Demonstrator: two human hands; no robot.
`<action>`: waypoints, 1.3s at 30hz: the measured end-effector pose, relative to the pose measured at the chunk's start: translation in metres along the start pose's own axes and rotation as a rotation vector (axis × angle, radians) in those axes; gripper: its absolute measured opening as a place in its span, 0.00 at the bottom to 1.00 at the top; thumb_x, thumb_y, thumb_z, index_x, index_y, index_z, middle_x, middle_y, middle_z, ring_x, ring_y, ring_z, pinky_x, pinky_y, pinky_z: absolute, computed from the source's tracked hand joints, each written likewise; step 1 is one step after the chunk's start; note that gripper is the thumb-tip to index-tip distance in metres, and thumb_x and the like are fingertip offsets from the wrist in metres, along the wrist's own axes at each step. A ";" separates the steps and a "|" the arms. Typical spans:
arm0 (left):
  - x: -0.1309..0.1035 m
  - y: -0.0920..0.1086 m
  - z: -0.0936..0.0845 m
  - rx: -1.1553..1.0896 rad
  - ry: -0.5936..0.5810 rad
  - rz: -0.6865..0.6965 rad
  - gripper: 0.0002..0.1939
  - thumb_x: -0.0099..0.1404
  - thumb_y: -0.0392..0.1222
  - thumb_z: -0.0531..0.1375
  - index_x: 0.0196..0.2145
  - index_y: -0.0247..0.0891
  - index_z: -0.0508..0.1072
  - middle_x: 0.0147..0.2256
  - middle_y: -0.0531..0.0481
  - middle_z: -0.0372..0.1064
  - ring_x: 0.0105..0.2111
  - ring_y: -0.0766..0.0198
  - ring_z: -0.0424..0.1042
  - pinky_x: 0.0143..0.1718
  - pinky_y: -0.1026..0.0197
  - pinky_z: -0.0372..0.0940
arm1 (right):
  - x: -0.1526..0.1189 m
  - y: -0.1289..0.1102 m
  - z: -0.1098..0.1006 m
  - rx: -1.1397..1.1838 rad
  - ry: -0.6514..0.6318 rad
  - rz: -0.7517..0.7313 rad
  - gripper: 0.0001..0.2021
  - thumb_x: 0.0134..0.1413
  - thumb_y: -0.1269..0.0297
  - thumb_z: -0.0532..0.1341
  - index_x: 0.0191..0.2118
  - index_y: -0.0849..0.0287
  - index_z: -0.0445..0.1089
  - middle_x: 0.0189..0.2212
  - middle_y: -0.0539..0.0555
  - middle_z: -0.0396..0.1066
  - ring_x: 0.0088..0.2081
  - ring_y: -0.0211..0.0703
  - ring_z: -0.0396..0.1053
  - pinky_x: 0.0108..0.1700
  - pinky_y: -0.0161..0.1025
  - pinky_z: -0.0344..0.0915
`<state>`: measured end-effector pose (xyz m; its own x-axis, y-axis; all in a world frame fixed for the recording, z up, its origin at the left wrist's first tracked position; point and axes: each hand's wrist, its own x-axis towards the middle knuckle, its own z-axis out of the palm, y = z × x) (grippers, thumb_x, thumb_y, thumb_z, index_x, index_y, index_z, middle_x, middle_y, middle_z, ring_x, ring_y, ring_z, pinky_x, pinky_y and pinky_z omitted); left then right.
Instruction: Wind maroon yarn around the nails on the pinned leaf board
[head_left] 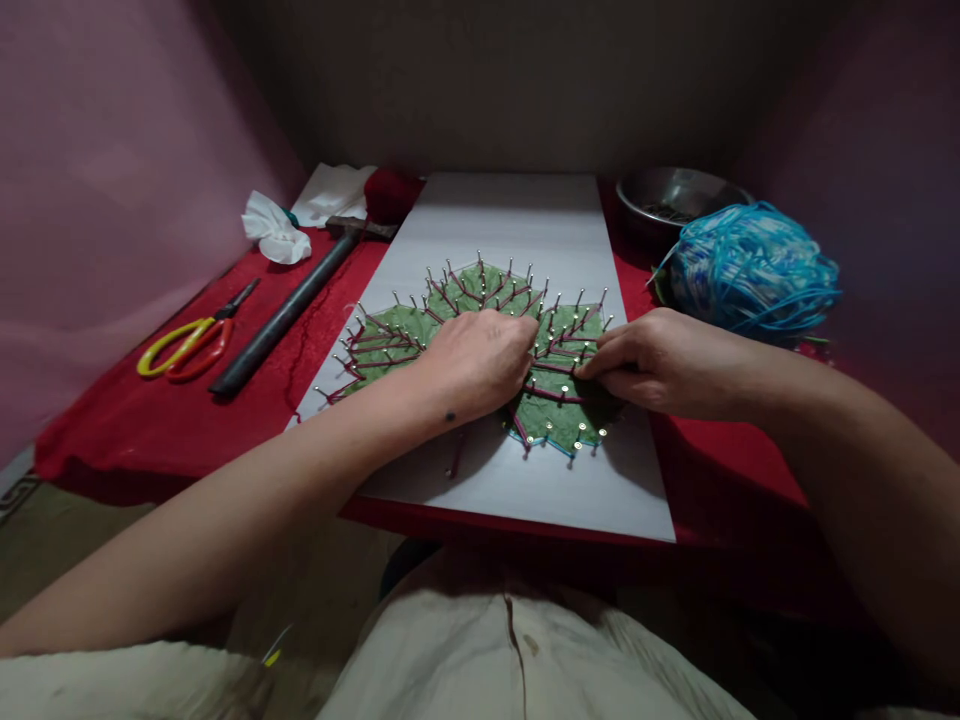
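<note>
A green leaf shape (551, 418) lies on a white board (517, 215), ringed and crossed by several upright nails (480, 258). Maroon yarn (551, 395) runs between nails as veins, and blue yarn (561, 448) follows part of the lower right edge. My left hand (487, 350) is closed over the leaf's middle, knuckles up, its fingertips hidden. At the leaf's right side, my right hand (652, 360) has thumb and fingers drawn together beside a nail. Whatever either hand pinches is too small or hidden to make out.
On the red cloth (247, 430), left of the board, lie yellow-and-orange scissors (199, 340), a hammer (300, 300), crumpled white tissue (274, 228) and a dark red yarn ball (390, 195). To the right sit a metal bowl (682, 185) and a blue-and-white yarn ball (754, 268).
</note>
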<state>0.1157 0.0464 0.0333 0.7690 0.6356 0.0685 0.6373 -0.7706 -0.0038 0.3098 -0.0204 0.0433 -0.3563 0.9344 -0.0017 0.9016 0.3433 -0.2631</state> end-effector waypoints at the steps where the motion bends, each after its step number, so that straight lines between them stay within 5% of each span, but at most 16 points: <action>1: -0.001 0.001 -0.002 0.033 0.043 0.013 0.07 0.64 0.39 0.55 0.36 0.35 0.72 0.31 0.44 0.70 0.31 0.58 0.69 0.27 0.60 0.57 | 0.000 0.000 0.001 -0.010 -0.004 -0.001 0.12 0.46 0.72 0.57 0.30 0.55 0.78 0.26 0.51 0.76 0.27 0.38 0.69 0.31 0.34 0.61; 5: -0.001 0.008 -0.005 0.095 0.230 0.132 0.08 0.65 0.35 0.54 0.35 0.35 0.73 0.35 0.43 0.67 0.38 0.56 0.65 0.31 0.60 0.58 | -0.002 0.000 0.002 0.021 -0.021 -0.013 0.14 0.47 0.72 0.55 0.33 0.55 0.78 0.28 0.53 0.76 0.29 0.39 0.70 0.32 0.35 0.60; 10: 0.006 0.012 0.000 0.022 0.068 0.359 0.14 0.65 0.31 0.52 0.33 0.39 0.77 0.31 0.47 0.66 0.36 0.59 0.62 0.38 0.57 0.57 | -0.005 0.002 0.001 0.098 -0.007 -0.010 0.14 0.46 0.71 0.55 0.32 0.56 0.78 0.28 0.54 0.76 0.26 0.38 0.68 0.29 0.35 0.57; 17: 0.007 0.009 -0.001 0.126 -0.062 0.554 0.12 0.64 0.30 0.51 0.35 0.33 0.75 0.35 0.45 0.67 0.36 0.58 0.62 0.38 0.56 0.58 | -0.005 0.003 -0.001 0.148 0.000 -0.033 0.14 0.44 0.73 0.54 0.31 0.58 0.78 0.24 0.52 0.75 0.22 0.35 0.63 0.26 0.35 0.54; 30: 0.002 0.017 -0.002 0.213 -0.043 0.515 0.14 0.68 0.31 0.48 0.34 0.32 0.73 0.37 0.43 0.65 0.37 0.58 0.63 0.38 0.56 0.58 | -0.023 0.027 0.001 0.071 0.299 0.045 0.08 0.49 0.70 0.59 0.30 0.60 0.77 0.22 0.50 0.72 0.23 0.34 0.63 0.28 0.35 0.55; 39: 0.002 0.016 -0.002 0.202 -0.049 0.505 0.13 0.68 0.32 0.48 0.35 0.32 0.73 0.37 0.43 0.65 0.38 0.57 0.63 0.39 0.55 0.59 | -0.022 0.019 0.000 0.071 0.449 -0.205 0.09 0.56 0.73 0.58 0.27 0.61 0.73 0.29 0.52 0.70 0.29 0.33 0.65 0.31 0.32 0.60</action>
<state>0.1270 0.0349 0.0356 0.9803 0.1936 -0.0381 0.1810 -0.9594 -0.2163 0.3347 -0.0339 0.0380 -0.3695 0.8027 0.4681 0.7997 0.5312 -0.2797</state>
